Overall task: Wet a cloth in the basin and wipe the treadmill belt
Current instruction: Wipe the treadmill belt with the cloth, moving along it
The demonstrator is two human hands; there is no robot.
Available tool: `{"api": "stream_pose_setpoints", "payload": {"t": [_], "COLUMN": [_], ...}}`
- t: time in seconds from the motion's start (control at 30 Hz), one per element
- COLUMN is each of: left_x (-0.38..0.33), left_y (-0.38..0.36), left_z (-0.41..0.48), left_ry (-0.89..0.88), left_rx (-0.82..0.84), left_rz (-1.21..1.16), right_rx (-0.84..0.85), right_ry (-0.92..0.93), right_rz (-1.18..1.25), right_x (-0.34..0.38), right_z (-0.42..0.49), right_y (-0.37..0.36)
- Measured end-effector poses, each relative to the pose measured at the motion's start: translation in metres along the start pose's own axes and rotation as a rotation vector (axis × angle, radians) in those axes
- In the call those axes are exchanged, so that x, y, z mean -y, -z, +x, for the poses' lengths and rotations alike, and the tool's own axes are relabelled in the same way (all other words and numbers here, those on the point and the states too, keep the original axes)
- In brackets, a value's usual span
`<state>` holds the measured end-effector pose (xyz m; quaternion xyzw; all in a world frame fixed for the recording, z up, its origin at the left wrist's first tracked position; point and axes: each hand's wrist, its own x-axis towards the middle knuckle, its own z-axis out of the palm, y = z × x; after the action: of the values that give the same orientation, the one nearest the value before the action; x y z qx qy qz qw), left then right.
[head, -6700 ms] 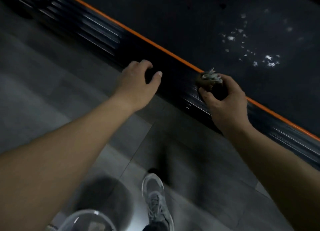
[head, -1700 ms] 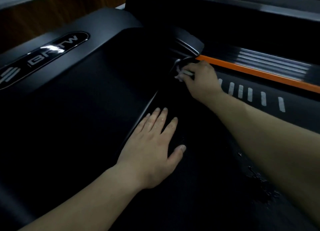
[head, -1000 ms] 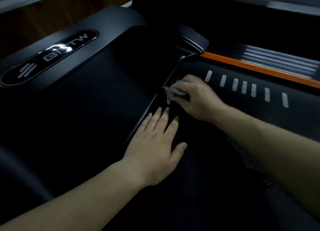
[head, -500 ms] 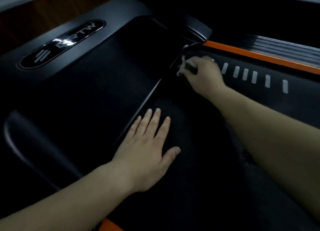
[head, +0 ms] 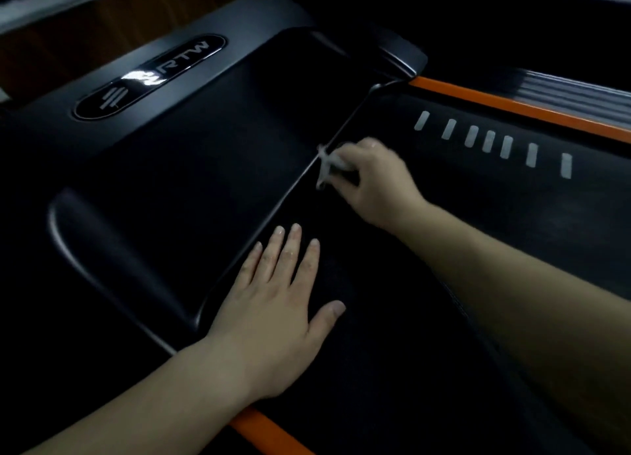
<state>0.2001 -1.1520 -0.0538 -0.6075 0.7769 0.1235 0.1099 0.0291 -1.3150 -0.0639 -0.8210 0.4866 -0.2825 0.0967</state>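
Observation:
The black treadmill belt (head: 426, 318) runs from the lower right up to the motor cover. My right hand (head: 372, 181) grips a small bunched cloth (head: 324, 168), whose pale end sticks out at the belt's front edge, beside the cover. My left hand (head: 280, 304) lies flat on the belt with straight fingers, near the same edge, closer to me. No basin is in view.
A black motor cover (head: 191, 140) with a glossy logo badge (head: 150, 75) fills the left. Orange side strips (head: 512, 103) border the belt, with a ribbed foot rail (head: 577, 89) beyond. White dashes (head: 488, 140) mark the belt. A wooden wall stands at upper left.
My right hand slid the cloth back along the belt's front edge towards my left hand, after reaching the far corner. My left hand stays flat on the belt.

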Motion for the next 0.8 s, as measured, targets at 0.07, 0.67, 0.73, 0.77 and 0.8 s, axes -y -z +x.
{"api": "stream_pose_setpoints", "payload": {"t": [0.07, 0.67, 0.73, 0.77, 0.8], "left_x": [-0.001, -0.003, -0.003, -0.003, -0.003], "left_y": [-0.002, -0.006, -0.006, -0.006, -0.006], "left_z": [-0.009, -0.014, -0.014, -0.014, -0.014], "left_ry": [0.023, 0.037, 0.042, 0.044, 0.045], "left_rx": [0.000, 0.006, 0.000, -0.008, -0.016], "left_rz": [-0.006, -0.093, -0.114, -0.117, -0.117], "right_rx": [0.143, -0.029, 0.116, 0.168, 0.162], "right_ry": [0.159, -0.041, 0.072, 0.078, 0.060], "right_rz": [0.079, 0.008, 0.093, 0.101, 0.085], "right_x": [0.015, 0.015, 0.021, 0.018, 0.012], "right_z": [-0.022, -0.020, -0.030, -0.031, -0.030], "right_y": [0.004, -0.003, 0.009, 0.018, 0.024]}}
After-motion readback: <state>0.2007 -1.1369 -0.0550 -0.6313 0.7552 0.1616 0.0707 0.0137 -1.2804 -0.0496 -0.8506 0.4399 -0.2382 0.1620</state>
